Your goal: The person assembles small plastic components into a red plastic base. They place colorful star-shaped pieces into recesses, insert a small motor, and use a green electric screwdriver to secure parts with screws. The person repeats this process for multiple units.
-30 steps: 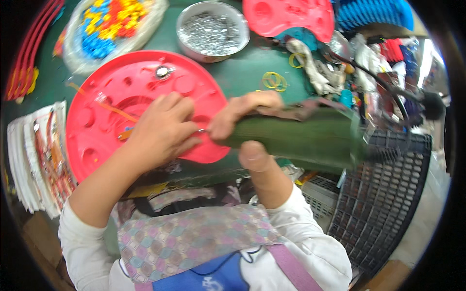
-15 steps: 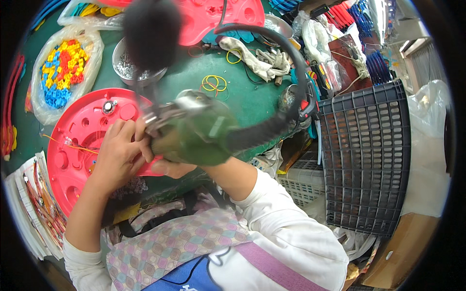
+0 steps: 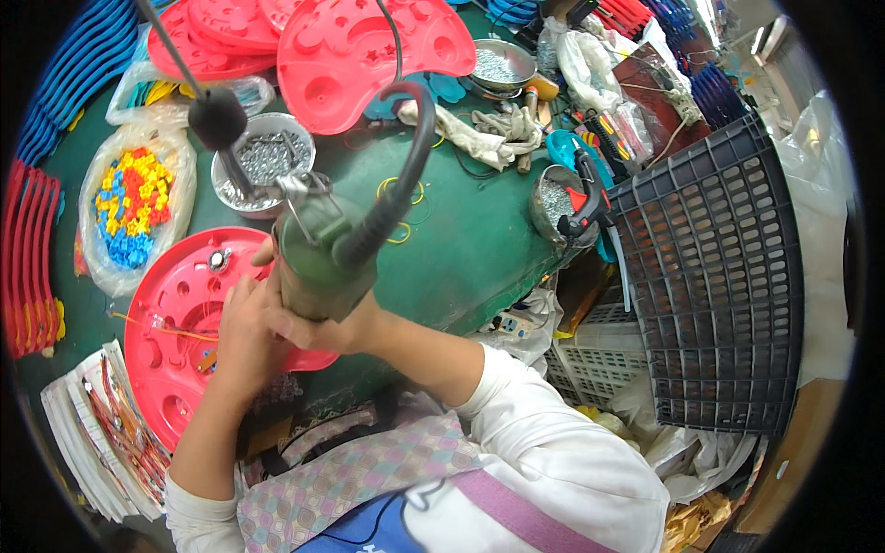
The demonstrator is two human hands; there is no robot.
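A green power screwdriver (image 3: 323, 267) with a thick black cable and a metal hanging hook stands over a red moulded plastic panel (image 3: 147, 323). My right hand (image 3: 343, 334) is wrapped round its body, partly hidden behind it. My left hand (image 3: 241, 323) rests on the panel beside the driver, its fingers bent together. What those fingers hold, if anything, is hidden, as is the driver's tip. The round panel has moulded recesses, a small silvery round part (image 3: 219, 260) near its far edge, and thin yellow and red wires (image 3: 171, 330) across it.
Beyond lie a metal bowl of screws (image 3: 267, 152), a bag of coloured plastic pieces (image 3: 138, 207) and stacked red panels (image 3: 323, 88). At right are a screw tin (image 3: 556, 205), a glue gun (image 3: 590, 198) and a black crate (image 3: 719, 286). Bundled wires (image 3: 120, 424) lie at left.
The screwdriver, blurred and tilted earlier, now stands steadier and more upright in my right hand. Its black suspension weight appears smaller and farther left. The whole view has shifted, showing more of the far table.
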